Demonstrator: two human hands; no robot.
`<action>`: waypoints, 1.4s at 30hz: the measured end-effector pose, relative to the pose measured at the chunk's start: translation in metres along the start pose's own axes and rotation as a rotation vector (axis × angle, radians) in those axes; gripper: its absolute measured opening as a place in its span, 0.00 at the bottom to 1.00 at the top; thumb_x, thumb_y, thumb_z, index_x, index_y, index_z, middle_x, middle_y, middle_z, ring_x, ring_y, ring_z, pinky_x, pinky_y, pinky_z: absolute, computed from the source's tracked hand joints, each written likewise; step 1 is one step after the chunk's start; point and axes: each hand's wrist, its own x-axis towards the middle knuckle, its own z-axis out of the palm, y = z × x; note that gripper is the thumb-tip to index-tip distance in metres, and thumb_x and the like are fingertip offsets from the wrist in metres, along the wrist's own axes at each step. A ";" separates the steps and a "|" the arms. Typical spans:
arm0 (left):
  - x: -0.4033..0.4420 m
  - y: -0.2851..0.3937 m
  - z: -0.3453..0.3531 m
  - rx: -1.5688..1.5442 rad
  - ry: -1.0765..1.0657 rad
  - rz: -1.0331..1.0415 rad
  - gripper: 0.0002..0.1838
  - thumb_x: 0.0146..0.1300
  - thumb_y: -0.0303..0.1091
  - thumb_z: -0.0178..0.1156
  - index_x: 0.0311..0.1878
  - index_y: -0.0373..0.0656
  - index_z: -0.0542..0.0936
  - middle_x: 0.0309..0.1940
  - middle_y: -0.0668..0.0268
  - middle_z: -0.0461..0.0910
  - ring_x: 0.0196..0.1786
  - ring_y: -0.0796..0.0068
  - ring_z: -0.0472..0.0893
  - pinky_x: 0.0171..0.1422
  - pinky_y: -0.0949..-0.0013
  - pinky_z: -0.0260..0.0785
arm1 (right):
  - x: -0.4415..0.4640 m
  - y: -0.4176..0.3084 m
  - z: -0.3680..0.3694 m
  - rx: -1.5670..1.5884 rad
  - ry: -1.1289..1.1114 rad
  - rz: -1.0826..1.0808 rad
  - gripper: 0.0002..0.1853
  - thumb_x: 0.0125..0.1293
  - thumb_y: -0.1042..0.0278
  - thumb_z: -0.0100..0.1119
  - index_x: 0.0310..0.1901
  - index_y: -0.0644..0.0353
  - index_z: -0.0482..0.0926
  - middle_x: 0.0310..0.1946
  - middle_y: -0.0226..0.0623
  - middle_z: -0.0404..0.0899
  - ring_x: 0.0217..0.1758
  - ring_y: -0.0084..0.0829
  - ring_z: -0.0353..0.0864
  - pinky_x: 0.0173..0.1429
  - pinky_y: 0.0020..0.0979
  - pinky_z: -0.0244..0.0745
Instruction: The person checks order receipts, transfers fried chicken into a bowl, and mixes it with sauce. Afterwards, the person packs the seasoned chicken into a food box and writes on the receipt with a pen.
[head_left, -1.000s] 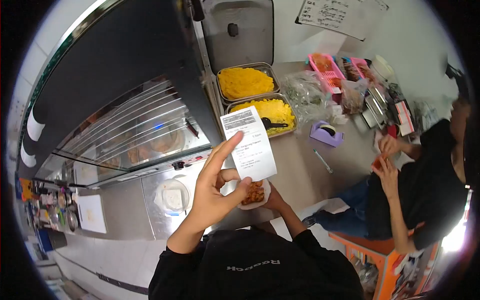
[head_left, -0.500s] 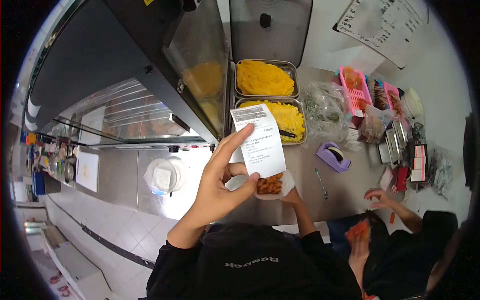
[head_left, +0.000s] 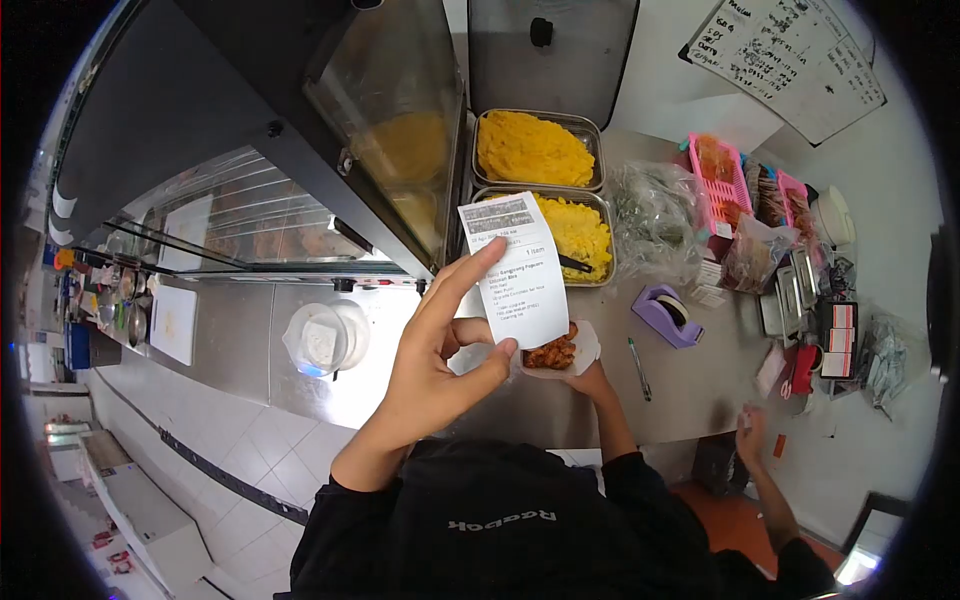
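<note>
My left hand (head_left: pixel 425 365) is closed, pinching a printed paper receipt (head_left: pixel 530 290) between thumb and fingers, its text facing me. Below and partly behind that receipt is a small white paper food box (head_left: pixel 588 350) with reddish-brown glazed fried pieces (head_left: pixel 550 353) inside. My right hand (head_left: pixel 590 380) grips this box from its near right side; most of its fingers are hidden underneath. Behind the receipt, a metal tray (head_left: pixel 609 235) of yellow food with a dark-handled utensil (head_left: pixel 575 264) is partly covered. A second tray of yellow food (head_left: pixel 530 150) sits beyond it.
A glass display cabinet (head_left: pixel 300 130) stands at left, a clear tub (head_left: pixel 325 338) before it. Rightward lie a purple tape dispenser (head_left: pixel 667 317), a pen (head_left: pixel 640 370), plastic bags (head_left: pixel 650 215) and pink baskets (head_left: pixel 718 180). A co-worker's blurred hand (head_left: pixel 750 435) is at the counter's right edge.
The food box in my right hand has shifted slightly right, showing more of its white side. My left hand keeps the receipt nearly still. The co-worker has moved back; the red packet is out of sight.
</note>
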 end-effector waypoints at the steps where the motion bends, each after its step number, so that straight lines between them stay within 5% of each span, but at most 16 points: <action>1: 0.000 0.000 0.000 -0.003 -0.002 0.001 0.39 0.50 0.10 0.53 0.69 0.39 0.60 0.64 0.57 0.60 0.55 0.70 0.76 0.54 0.76 0.71 | 0.003 0.006 -0.003 -0.042 -0.019 -0.017 0.40 0.46 0.68 0.74 0.61 0.59 0.62 0.56 0.36 0.72 0.57 0.30 0.75 0.60 0.35 0.73; 5: 0.000 -0.001 0.001 0.012 -0.016 0.000 0.39 0.50 0.09 0.53 0.69 0.39 0.60 0.64 0.57 0.60 0.56 0.70 0.75 0.54 0.76 0.71 | -0.001 0.002 -0.025 -0.548 0.046 -0.016 0.36 0.50 0.70 0.68 0.62 0.60 0.63 0.57 0.44 0.71 0.60 0.39 0.72 0.60 0.40 0.70; 9: -0.003 -0.004 -0.001 0.017 -0.005 -0.016 0.39 0.50 0.09 0.53 0.69 0.39 0.60 0.64 0.57 0.60 0.57 0.70 0.75 0.54 0.75 0.71 | -0.039 0.044 -0.077 -1.406 0.688 0.015 0.30 0.53 0.70 0.63 0.59 0.60 0.67 0.59 0.49 0.66 0.63 0.48 0.63 0.63 0.48 0.58; 11: -0.004 -0.005 -0.002 0.019 -0.006 -0.017 0.39 0.50 0.09 0.53 0.69 0.39 0.60 0.64 0.57 0.60 0.57 0.69 0.75 0.55 0.75 0.71 | -0.044 0.037 -0.090 -1.351 0.900 0.259 0.28 0.56 0.68 0.62 0.59 0.59 0.67 0.56 0.46 0.68 0.60 0.45 0.66 0.60 0.51 0.60; 14: -0.006 -0.009 -0.002 0.005 -0.006 -0.023 0.39 0.50 0.09 0.53 0.68 0.40 0.61 0.64 0.57 0.60 0.56 0.70 0.75 0.54 0.76 0.71 | -0.055 0.052 -0.115 -1.412 0.661 0.482 0.25 0.60 0.67 0.59 0.59 0.59 0.67 0.50 0.45 0.72 0.53 0.45 0.71 0.55 0.48 0.65; 19: -0.022 -0.039 -0.019 0.132 0.065 -0.043 0.31 0.54 0.14 0.56 0.64 0.38 0.68 0.61 0.58 0.64 0.51 0.77 0.76 0.46 0.78 0.72 | -0.065 0.074 -0.127 -0.911 0.796 0.112 0.21 0.61 0.74 0.53 0.58 0.60 0.69 0.36 0.38 0.73 0.36 0.36 0.75 0.44 0.36 0.72; 20: -0.033 -0.053 -0.031 0.145 0.081 -0.192 0.20 0.58 0.20 0.59 0.56 0.37 0.75 0.55 0.59 0.71 0.41 0.81 0.77 0.41 0.80 0.70 | -0.066 0.077 -0.120 -0.718 0.851 0.022 0.21 0.61 0.75 0.52 0.57 0.61 0.70 0.33 0.37 0.72 0.33 0.34 0.75 0.42 0.33 0.72; 21: -0.043 -0.077 -0.044 0.204 0.081 -0.252 0.10 0.61 0.30 0.61 0.43 0.36 0.82 0.38 0.62 0.79 0.31 0.85 0.75 0.35 0.80 0.67 | -0.070 0.082 -0.123 -0.701 0.816 0.017 0.20 0.62 0.77 0.49 0.57 0.60 0.70 0.33 0.35 0.71 0.33 0.30 0.74 0.42 0.32 0.72; 23: -0.085 -0.137 -0.092 0.584 -0.018 -0.738 0.26 0.64 0.54 0.56 0.24 0.38 0.83 0.11 0.67 0.72 0.19 0.82 0.69 0.26 0.73 0.61 | -0.081 0.094 -0.133 -0.474 0.726 0.106 0.19 0.64 0.77 0.47 0.57 0.59 0.70 0.33 0.32 0.70 0.32 0.27 0.74 0.39 0.28 0.72; 25: -0.155 -0.225 -0.140 0.941 0.246 -0.693 0.26 0.59 0.52 0.61 0.19 0.36 0.79 0.13 0.55 0.76 0.16 0.64 0.75 0.28 0.63 0.68 | -0.082 0.078 -0.124 -0.145 0.680 0.237 0.19 0.66 0.75 0.46 0.58 0.58 0.70 0.34 0.31 0.70 0.33 0.27 0.74 0.37 0.27 0.71; 26: -0.186 -0.242 -0.157 1.061 0.382 -0.771 0.21 0.58 0.49 0.63 0.34 0.35 0.78 0.20 0.47 0.78 0.24 0.53 0.80 0.33 0.57 0.71 | -0.081 0.062 -0.114 -0.021 0.696 0.271 0.19 0.67 0.74 0.46 0.59 0.58 0.69 0.35 0.31 0.70 0.34 0.26 0.73 0.38 0.27 0.71; 28: -0.253 -0.289 -0.202 1.131 0.632 -0.816 0.36 0.59 0.44 0.62 0.62 0.38 0.57 0.27 0.44 0.80 0.33 0.42 0.81 0.38 0.51 0.73 | -0.078 0.046 -0.107 0.234 0.730 0.280 0.19 0.68 0.72 0.46 0.61 0.57 0.68 0.35 0.30 0.70 0.36 0.24 0.72 0.40 0.28 0.70; 30: -0.303 -0.320 -0.254 1.216 0.696 -0.676 0.38 0.61 0.33 0.55 0.71 0.43 0.47 0.26 0.44 0.80 0.29 0.43 0.80 0.31 0.48 0.69 | -0.080 0.038 -0.107 0.496 0.756 0.231 0.21 0.68 0.69 0.48 0.63 0.57 0.66 0.37 0.29 0.69 0.38 0.24 0.71 0.43 0.30 0.70; 31: -0.289 -0.292 -0.256 1.209 0.801 -0.820 0.40 0.62 0.32 0.54 0.72 0.50 0.43 0.26 0.44 0.79 0.28 0.43 0.79 0.30 0.48 0.68 | -0.080 0.039 -0.110 0.527 0.692 0.148 0.22 0.68 0.69 0.49 0.64 0.57 0.65 0.38 0.28 0.69 0.38 0.24 0.71 0.44 0.30 0.70; 32: -0.292 -0.292 -0.276 1.197 0.790 -0.748 0.41 0.61 0.32 0.52 0.73 0.55 0.42 0.26 0.43 0.79 0.28 0.43 0.79 0.31 0.48 0.68 | -0.080 0.042 -0.113 0.558 0.627 0.064 0.23 0.68 0.68 0.50 0.65 0.56 0.64 0.39 0.28 0.69 0.39 0.24 0.71 0.46 0.30 0.69; 42: -0.255 -0.291 -0.323 1.187 0.616 -0.954 0.41 0.57 0.36 0.52 0.73 0.54 0.47 0.33 0.40 0.79 0.39 0.42 0.80 0.44 0.50 0.72 | -0.104 0.009 -0.082 0.625 0.717 -0.075 0.27 0.66 0.75 0.53 0.67 0.56 0.60 0.43 0.25 0.69 0.41 0.21 0.71 0.48 0.28 0.69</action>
